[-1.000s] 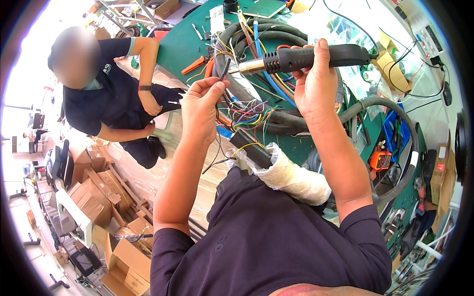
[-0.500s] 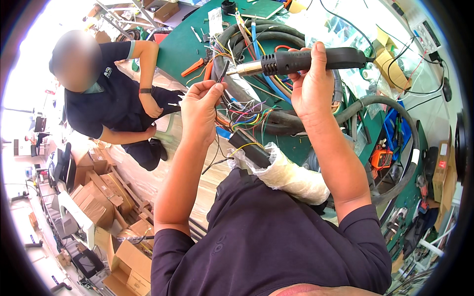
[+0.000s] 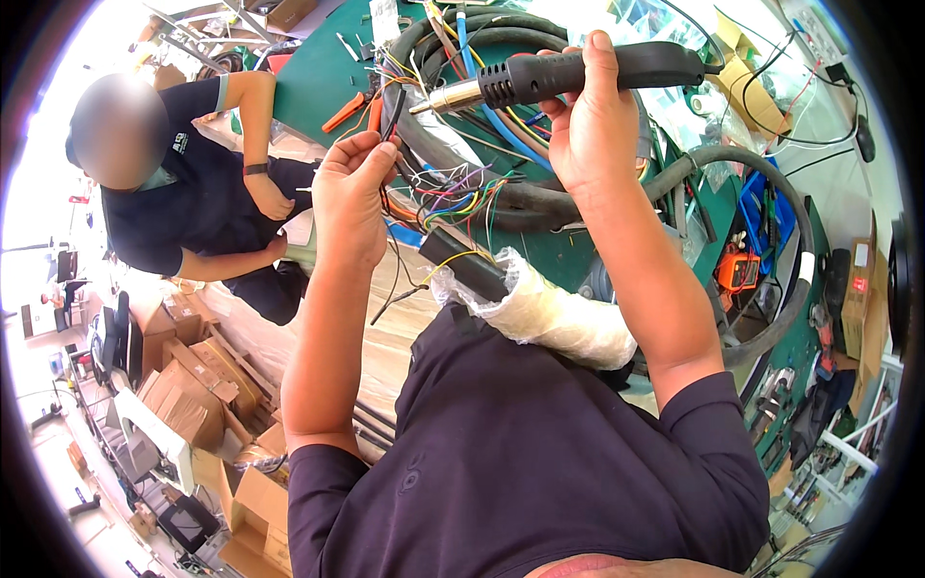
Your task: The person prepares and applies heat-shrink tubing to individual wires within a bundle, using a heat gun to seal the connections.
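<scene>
My right hand [image 3: 593, 135] is wrapped round a black hot air gun [image 3: 564, 77], its metal nozzle pointing left. Between the thumb and fingers of my left hand [image 3: 354, 183] is a thin black wire [image 3: 394, 114], pinched so that its upper end stands up a little left of the nozzle tip. The nozzle and the wire look slightly apart. Dark wire ends hang below my left hand. Beneath both hands lies a thick black cable [image 3: 540, 204], its many coloured wires [image 3: 472, 197] fanned out. Nearer my body, a black sleeve [image 3: 467, 262] pokes from a plastic-wrapped roll [image 3: 549, 310].
Orange-handled pliers [image 3: 349, 112] lie on the green table [image 3: 323, 82]. A person [image 3: 183, 173] sits at the left. Cardboard boxes [image 3: 198, 385] stand on the floor behind. At the right are an orange meter [image 3: 738, 272], a blue tray [image 3: 768, 207] and a looped cable [image 3: 805, 222].
The hot air gun's nozzle has drawn back from the wire, leaving a wider gap. Both hands appear farther left and higher in the picture, and the whole view has shifted a little.
</scene>
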The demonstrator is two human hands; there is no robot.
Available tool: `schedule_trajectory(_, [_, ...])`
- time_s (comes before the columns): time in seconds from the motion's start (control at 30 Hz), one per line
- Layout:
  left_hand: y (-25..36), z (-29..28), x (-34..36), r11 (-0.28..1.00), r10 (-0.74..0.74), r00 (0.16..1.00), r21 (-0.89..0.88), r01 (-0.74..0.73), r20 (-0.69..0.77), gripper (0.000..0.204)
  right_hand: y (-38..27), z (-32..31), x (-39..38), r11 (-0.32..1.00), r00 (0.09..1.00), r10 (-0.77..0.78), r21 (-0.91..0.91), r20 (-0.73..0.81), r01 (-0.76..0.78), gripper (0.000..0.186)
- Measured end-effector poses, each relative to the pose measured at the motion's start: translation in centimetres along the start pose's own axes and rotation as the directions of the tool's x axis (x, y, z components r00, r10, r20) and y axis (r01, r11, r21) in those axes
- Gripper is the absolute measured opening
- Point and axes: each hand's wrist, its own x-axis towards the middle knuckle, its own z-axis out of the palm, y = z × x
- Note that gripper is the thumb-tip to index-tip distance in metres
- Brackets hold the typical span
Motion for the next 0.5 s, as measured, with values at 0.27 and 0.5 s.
schedule_trajectory(0.27, [-0.26, 0.17, 0.02, 1.000, 0.014, 1.000, 0.004, -0.013, -0.006, 0.023, -0.13, -0.34, -0.16, 1.000, 0.999, -0.006, 0.004, 0.032, 0.006, 0.039])
schedule_trajectory(0.5, [-0.31, 0.61, 0.21, 1.000, 0.013, 1.000, -0.004, -0.013, -0.019, 0.021, 0.40, -0.57, 0.08, 1.000, 0.999, -0.012, -0.023, 0.030, 0.012, 0.046])
